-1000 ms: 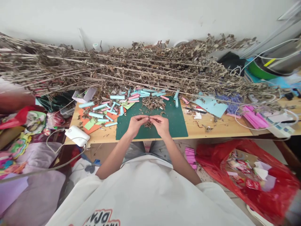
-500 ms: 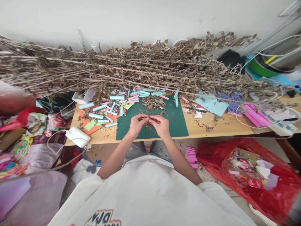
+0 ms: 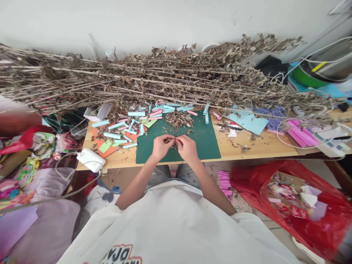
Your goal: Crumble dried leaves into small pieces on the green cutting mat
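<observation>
My left hand point(image 3: 161, 146) and my right hand point(image 3: 187, 147) meet over the near part of a green cutting mat point(image 3: 209, 145). Both pinch a small clump of dried leaves point(image 3: 173, 142) between their fingertips. A loose heap of crumbled dry leaves point(image 3: 178, 119) lies on the mat just beyond the hands. Behind it, a long bundle of dried stalks point(image 3: 154, 82) stretches across the whole wooden table point(image 3: 247, 148).
Several blue and pink paper rolls point(image 3: 132, 126) are scattered left of the mat on orange paper. A white device with a cable point(image 3: 90, 159) sits at the table's left corner. A black pen point(image 3: 228, 127), light blue paper point(image 3: 247, 123) and pink strips point(image 3: 301, 134) lie right. A red bag point(image 3: 297, 205) sits below.
Both hands have drawn a little closer together and slightly nearer to me, still pinching the leaf clump. The view has shifted slightly.
</observation>
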### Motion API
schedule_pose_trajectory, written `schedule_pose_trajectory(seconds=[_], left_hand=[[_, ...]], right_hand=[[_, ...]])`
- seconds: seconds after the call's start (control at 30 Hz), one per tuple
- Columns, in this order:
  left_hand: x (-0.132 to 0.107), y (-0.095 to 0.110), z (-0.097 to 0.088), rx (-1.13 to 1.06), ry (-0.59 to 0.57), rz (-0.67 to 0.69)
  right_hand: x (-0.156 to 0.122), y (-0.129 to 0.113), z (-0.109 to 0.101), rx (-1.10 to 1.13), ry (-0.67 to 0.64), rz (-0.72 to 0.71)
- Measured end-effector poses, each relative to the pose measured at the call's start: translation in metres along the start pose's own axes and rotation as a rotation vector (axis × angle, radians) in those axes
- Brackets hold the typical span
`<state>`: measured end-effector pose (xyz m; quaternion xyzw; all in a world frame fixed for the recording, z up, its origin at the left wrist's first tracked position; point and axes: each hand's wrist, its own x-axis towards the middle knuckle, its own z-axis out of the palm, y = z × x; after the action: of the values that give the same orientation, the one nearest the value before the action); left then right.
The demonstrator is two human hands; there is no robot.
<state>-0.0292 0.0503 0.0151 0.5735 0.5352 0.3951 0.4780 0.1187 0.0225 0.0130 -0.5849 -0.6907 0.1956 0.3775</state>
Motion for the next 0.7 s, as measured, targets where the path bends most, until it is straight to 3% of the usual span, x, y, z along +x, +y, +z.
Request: schedule_pose_trajectory(seconds=[0.13, 0.3, 0.43, 0.53, 0.63, 0.7], left_hand=[[-0.002, 0.003, -0.002, 0.113, -0.018, 0.048], [-0.004, 0.008, 0.003, 0.167, 0.015, 0.147], [-0.003, 0.008, 0.005, 0.062, 0.084, 0.110], [0.000, 0.005, 0.003, -0.109, 0.114, -0.004], [0.003, 0.003, 0.004, -0.313, 0.093, -0.083], [0.004, 0.003, 0.006, -0.431, 0.076, -0.133]], right_hand=[[0.001, 0.000, -0.003, -0.006, -0.039, 0.020], [0.004, 0.006, 0.007, 0.385, -0.001, 0.268], [0.003, 0.020, 0.010, 0.416, 0.146, 0.418], [0.000, 0.032, 0.006, 0.276, 0.188, 0.375], [-0.004, 0.038, 0.004, 0.153, 0.135, 0.227], [-0.005, 0.036, 0.005, 0.101, 0.105, 0.203]])
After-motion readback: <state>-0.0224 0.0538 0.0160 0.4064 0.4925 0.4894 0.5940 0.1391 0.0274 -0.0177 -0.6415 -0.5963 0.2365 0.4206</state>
